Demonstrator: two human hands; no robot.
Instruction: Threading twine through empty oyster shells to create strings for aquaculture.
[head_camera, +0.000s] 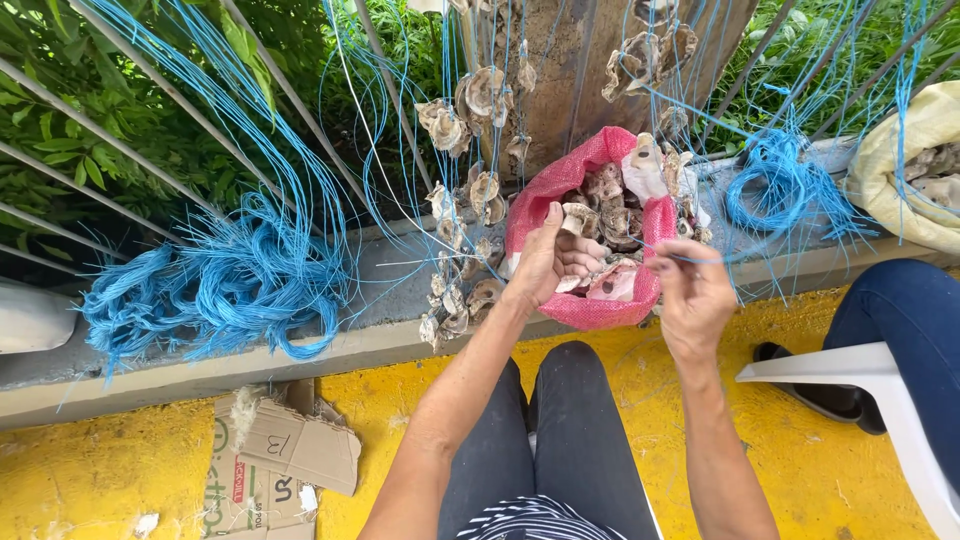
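My left hand (553, 258) grips an oyster shell (577, 219) just over the open mouth of a red mesh sack (560, 185) full of shells. To its right, my right hand (690, 290) pinches a thin blue string (760, 250) that runs off toward the right. The sack leans on a concrete ledge (380, 270) in front of my knees. Strings of threaded shells (480, 100) hang above and left of the sack.
A thick bundle of blue cord (230, 285) lies on the ledge at left, a smaller one (785, 185) at right. A yellow sack of shells (915, 160) sits far right. Another person's leg (900, 310) and a white chair (880, 390) are right; torn cardboard (280, 450) lies on the yellow floor.
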